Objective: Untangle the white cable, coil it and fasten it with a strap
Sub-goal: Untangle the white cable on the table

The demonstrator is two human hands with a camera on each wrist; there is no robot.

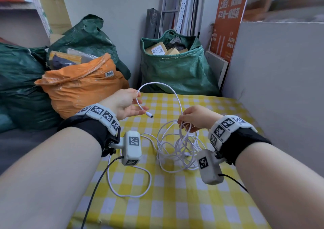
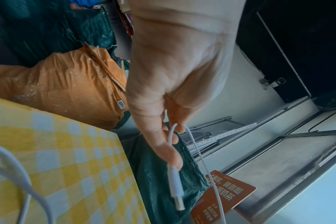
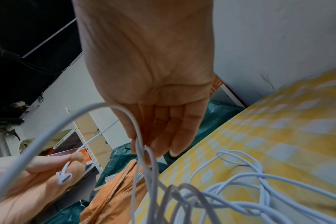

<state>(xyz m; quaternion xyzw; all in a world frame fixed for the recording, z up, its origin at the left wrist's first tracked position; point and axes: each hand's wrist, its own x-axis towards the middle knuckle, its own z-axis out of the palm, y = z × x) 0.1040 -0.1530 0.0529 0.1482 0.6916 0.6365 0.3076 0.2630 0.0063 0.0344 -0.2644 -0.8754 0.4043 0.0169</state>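
Two hands apart: left hand pinches the white cable near its plug, right hand grips tangled strands; best feed loops out slowly, never yanking.

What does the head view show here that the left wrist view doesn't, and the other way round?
Only the head view shows the right hand pinching strands above the tangled pile on the checked cloth, and the arc of cable between the hands. Only the left wrist view shows the plug close up, its metal tip bare. Both show the left hand holding the cable just behind the plug, plus the orange bag.
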